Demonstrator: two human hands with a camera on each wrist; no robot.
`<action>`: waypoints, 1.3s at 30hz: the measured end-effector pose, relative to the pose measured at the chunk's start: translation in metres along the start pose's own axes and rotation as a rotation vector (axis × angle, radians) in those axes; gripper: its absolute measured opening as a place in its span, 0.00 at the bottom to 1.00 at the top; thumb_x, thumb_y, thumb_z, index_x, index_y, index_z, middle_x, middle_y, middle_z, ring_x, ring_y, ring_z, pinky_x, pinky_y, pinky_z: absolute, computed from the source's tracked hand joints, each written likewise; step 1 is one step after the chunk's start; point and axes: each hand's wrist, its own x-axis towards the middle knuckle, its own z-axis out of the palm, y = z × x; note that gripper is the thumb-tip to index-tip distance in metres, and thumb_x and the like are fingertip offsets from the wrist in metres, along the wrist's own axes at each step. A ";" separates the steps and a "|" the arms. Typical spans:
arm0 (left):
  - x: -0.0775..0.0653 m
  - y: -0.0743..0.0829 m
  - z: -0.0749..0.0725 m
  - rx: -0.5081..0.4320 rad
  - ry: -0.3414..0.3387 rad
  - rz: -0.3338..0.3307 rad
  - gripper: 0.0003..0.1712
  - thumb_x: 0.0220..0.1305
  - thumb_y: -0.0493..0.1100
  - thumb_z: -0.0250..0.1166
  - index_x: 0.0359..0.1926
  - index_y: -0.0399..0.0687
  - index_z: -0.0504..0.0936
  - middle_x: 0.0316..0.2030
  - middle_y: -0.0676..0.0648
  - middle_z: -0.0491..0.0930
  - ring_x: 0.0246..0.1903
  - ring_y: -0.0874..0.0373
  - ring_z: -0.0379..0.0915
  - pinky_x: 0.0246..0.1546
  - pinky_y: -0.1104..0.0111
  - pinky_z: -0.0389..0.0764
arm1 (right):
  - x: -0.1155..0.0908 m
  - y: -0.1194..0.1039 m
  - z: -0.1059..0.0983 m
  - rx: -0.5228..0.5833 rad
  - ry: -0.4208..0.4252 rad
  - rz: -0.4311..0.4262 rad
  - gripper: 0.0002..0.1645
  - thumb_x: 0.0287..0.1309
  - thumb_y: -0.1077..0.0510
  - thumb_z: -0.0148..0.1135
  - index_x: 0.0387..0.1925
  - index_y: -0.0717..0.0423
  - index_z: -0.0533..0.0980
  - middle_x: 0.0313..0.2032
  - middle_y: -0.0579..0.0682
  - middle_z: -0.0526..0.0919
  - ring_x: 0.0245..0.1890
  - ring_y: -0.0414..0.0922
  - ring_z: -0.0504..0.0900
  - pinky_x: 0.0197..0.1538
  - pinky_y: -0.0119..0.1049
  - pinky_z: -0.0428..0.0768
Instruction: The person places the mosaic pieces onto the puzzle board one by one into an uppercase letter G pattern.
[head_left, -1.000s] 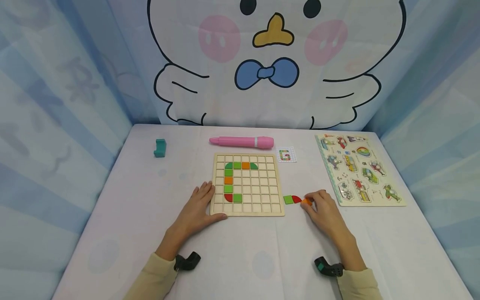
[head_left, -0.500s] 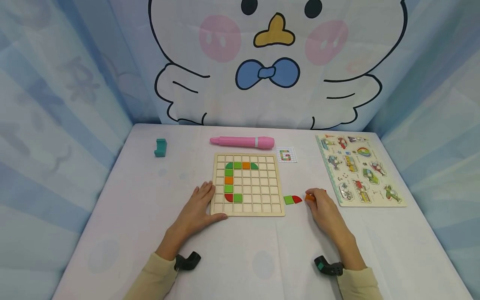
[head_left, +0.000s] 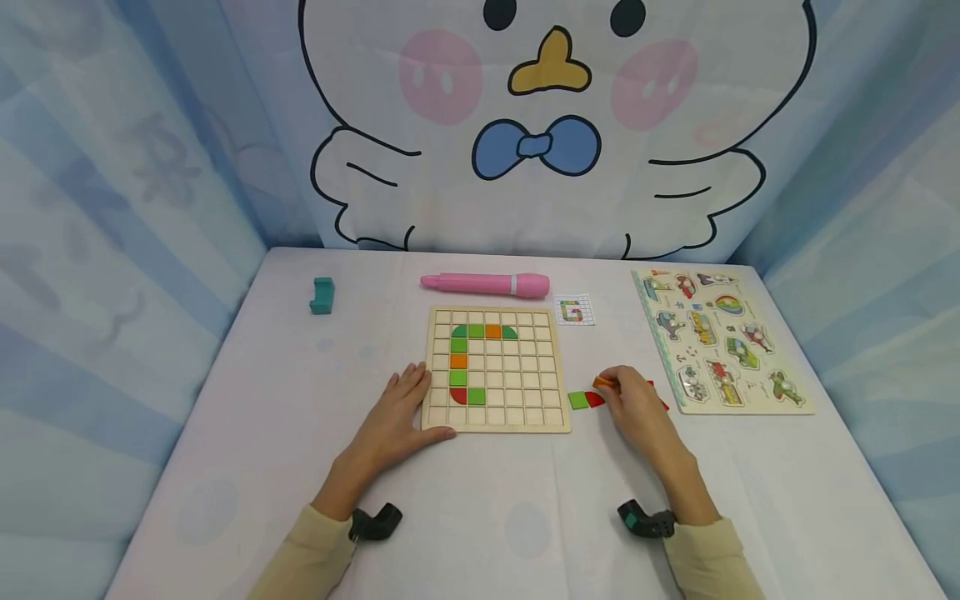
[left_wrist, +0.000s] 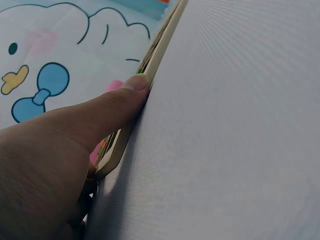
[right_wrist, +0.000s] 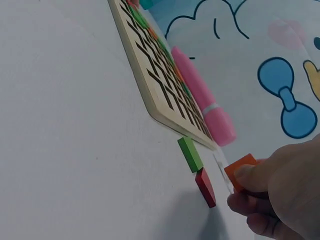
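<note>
a pink marker (head_left: 485, 285) is lying crosswise near the back of the white counter (head_left: 247, 417); a small teal block (head_left: 322, 297) is sitting toward the left, a picture puzzle board (head_left: 757, 382) is resting at right, and a cartoon backdrop (head_left: 536, 212) is hanging behind, pale blue curtains (head_left: 97, 292) flanking it.

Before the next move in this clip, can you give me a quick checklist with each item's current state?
1. Left hand touching the board: ok, thumb at its near edge.
2. Right hand holding the orange piece: ok, pinched.
3. Pattern card uncovered: ok.
4. Orange piece's intended cell: cannot tell; the card's print is too small.
5. All pieces placed: not ok; a green piece and red piece lie beside the board.
</note>
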 end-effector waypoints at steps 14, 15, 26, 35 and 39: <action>0.000 0.000 0.000 -0.006 0.001 0.000 0.61 0.54 0.70 0.70 0.76 0.37 0.57 0.77 0.40 0.56 0.79 0.46 0.45 0.81 0.52 0.47 | 0.015 -0.021 0.012 0.003 0.054 -0.135 0.10 0.63 0.64 0.66 0.45 0.60 0.78 0.42 0.54 0.78 0.40 0.48 0.77 0.45 0.43 0.84; 0.000 0.000 0.000 -0.004 0.001 -0.001 0.61 0.54 0.70 0.70 0.76 0.37 0.57 0.77 0.40 0.56 0.79 0.46 0.45 0.81 0.52 0.47 | 0.016 -0.023 0.012 0.004 0.059 -0.144 0.10 0.63 0.63 0.66 0.45 0.60 0.78 0.42 0.54 0.78 0.40 0.48 0.78 0.45 0.43 0.84; -0.001 0.001 -0.003 -0.006 -0.006 -0.001 0.61 0.55 0.70 0.70 0.76 0.36 0.58 0.77 0.39 0.56 0.79 0.45 0.45 0.80 0.51 0.49 | 0.024 -0.041 0.020 0.038 0.033 -0.215 0.14 0.63 0.63 0.67 0.48 0.61 0.77 0.42 0.53 0.79 0.38 0.45 0.76 0.43 0.39 0.83; -0.001 0.000 -0.002 0.002 -0.003 0.001 0.62 0.54 0.71 0.69 0.76 0.36 0.57 0.77 0.40 0.56 0.79 0.46 0.45 0.80 0.52 0.48 | 0.029 -0.058 0.030 0.070 0.033 -0.276 0.14 0.63 0.64 0.66 0.49 0.63 0.78 0.43 0.55 0.81 0.39 0.45 0.78 0.45 0.40 0.85; 0.000 0.000 -0.001 0.002 -0.004 -0.002 0.62 0.54 0.71 0.69 0.76 0.37 0.57 0.77 0.40 0.55 0.79 0.46 0.45 0.80 0.52 0.48 | 0.031 -0.064 0.033 0.079 0.019 -0.307 0.13 0.64 0.65 0.65 0.49 0.63 0.78 0.44 0.54 0.82 0.41 0.45 0.80 0.46 0.41 0.86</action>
